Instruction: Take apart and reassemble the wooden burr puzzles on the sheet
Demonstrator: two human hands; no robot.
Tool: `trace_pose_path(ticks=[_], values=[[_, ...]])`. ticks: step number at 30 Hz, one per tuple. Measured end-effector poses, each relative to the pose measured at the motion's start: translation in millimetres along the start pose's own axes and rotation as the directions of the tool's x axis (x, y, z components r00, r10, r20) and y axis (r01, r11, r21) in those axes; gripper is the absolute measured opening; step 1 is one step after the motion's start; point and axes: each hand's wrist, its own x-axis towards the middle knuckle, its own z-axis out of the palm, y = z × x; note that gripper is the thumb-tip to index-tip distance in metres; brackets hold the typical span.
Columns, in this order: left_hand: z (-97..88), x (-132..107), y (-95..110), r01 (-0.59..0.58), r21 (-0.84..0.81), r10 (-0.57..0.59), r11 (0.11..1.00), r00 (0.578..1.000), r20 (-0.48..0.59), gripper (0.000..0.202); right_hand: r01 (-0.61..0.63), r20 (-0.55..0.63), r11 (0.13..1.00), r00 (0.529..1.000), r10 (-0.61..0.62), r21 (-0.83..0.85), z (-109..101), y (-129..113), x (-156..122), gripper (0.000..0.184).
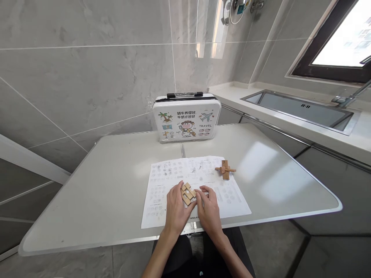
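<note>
A light-wood interlocking puzzle (188,194), made of several notched blocks, is held low over the printed sheet. My left hand (175,205) grips its left side, fingers behind and thumb near the front corner. My right hand (209,208) pinches at the right corner of the puzzle with thumb and fingers. Whether a separate block sits in that pinch is too small to tell. Beyond the right hand, a darker wooden cross-shaped puzzle (225,170) rests on the upper right edge of the printed instruction sheet (156,216).
The sheet lies on a grey folding table (101,200) with a central seam. At its back stands a white cartoon-printed case (187,119) with a black handle. A counter with a metal sink (301,110) and faucet (344,99) runs along the right. Tiled wall rises behind.
</note>
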Motion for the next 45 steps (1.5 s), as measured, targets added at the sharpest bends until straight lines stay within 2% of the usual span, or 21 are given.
trace_pose_path(ticks=[6, 11, 15, 19, 22, 26, 32, 36, 39, 43, 45], values=[[-1.5, 13.1, -4.1, -0.019, -0.048, 0.022, 0.999, 0.998, 0.060, 0.077, -0.002, -0.031, 0.998, 1.000, 0.004, 0.059, -1.5, -1.5, 0.8, 0.039], [-8.8, 27.2, -15.5, -0.001, -0.070, 0.003, 0.998, 1.000, 0.023, 0.075, -0.005, -0.034, 0.995, 0.999, 0.008, 0.096, -3.2, -2.1, 0.8, 0.037], [-30.2, 55.0, -38.2, 0.094, -0.006, -0.094, 0.996, 0.993, -0.067, 0.076, -0.005, -0.037, 0.994, 0.999, 0.009, 0.110, -5.1, -4.4, 0.8, 0.034], [-54.9, 85.3, -71.3, 0.135, 0.065, -0.123, 0.989, 0.979, -0.162, 0.077, -0.006, -0.033, 0.993, 0.999, 0.010, 0.118, -6.1, -6.1, 0.7, 0.032], [-66.2, 99.1, -91.1, 0.175, 0.093, -0.155, 0.980, 0.969, -0.192, 0.077, 0.001, -0.036, 0.992, 0.999, 0.003, 0.123, -6.1, -6.0, 0.7, 0.030], [-69.0, 104.7, -103.0, 0.213, 0.095, -0.191, 0.973, 0.962, -0.194, 0.076, 0.002, -0.026, 0.992, 1.000, 0.001, 0.124, -5.9, -5.0, 0.8, 0.029], [-68.8, 105.3, -106.9, 0.217, 0.101, -0.198, 0.971, 0.965, -0.173, 0.076, 0.020, -0.026, 0.993, 1.000, -0.017, 0.115, -6.3, -5.5, 0.4, 0.026], [-67.0, 101.8, -95.9, 0.123, 0.169, -0.086, 0.978, 0.974, -0.210, 0.080, 0.025, -0.021, 0.994, 1.000, -0.023, 0.102, -6.4, -4.6, 0.2, 0.024], [-56.4, 87.8, -69.7, 0.007, 0.158, 0.029, 0.987, 0.974, -0.225, 0.068, 0.030, -0.013, 0.995, 0.999, -0.029, 0.100, -5.3, -2.5, 0.6, 0.023], [-35.9, 52.4, -19.5, -0.034, -0.065, 0.028, 0.997, 0.996, -0.083, 0.037, 0.054, -0.030, 0.992, 0.998, -0.051, 0.110, -4.4, -1.1, 1.8, 0.023], [-28.4, 33.8, 2.6, -0.006, -0.208, 0.014, 0.978, 0.999, 0.039, 0.027, 0.055, -0.028, 0.989, 0.998, -0.051, 0.139, -6.0, -1.4, 2.9, 0.024]])
